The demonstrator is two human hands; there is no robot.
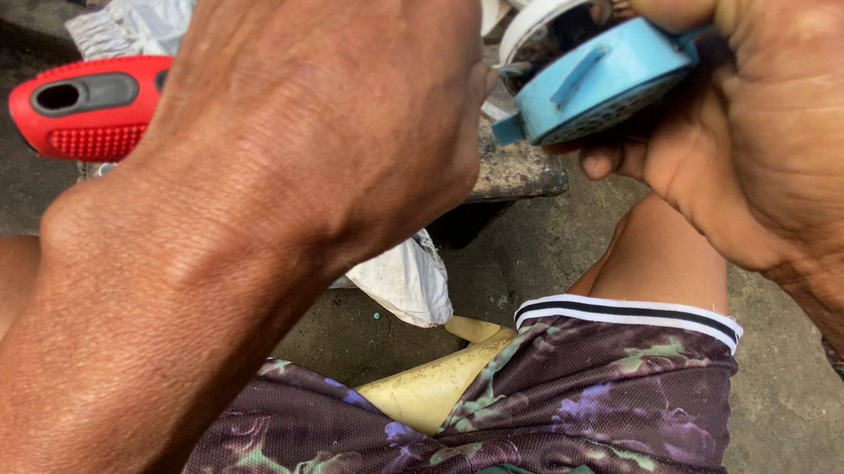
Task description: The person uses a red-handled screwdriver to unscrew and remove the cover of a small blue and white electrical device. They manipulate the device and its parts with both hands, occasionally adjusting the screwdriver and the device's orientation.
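- Landmark: the light blue round housing (595, 78), top right of the head view. Everything below is placed relative to it.
- Your right hand (763, 110) is closed on the housing: thumb over the top edge, fingers curled underneath. It is held in the air above your right knee, tilted with its flat ribbed face toward you, probably so you can see what you are working on.
- A white ring and a shiny dark inner part (575, 14) sit on the far side of the housing, touching it. I can't tell whether they are fixed to it.
- Your left hand (332, 114) is just left of the housing, fist closed around a tool with a red and grey handle (91, 108). The handle butt sticks out well to the left. The working end is hidden behind the hand, so I can't say whether it touches the housing.
- That grip looks like it is for pushing or twisting toward the housing's left edge, with the right hand bracing against it.
- Below and left of the housing: the edge of a worn board (512, 170), with white cloth (405, 278) hanging under it.
- Further below: your patterned shorts (516, 410) and a pale yellow seat (434, 386) between your legs, on a concrete floor (543, 247).
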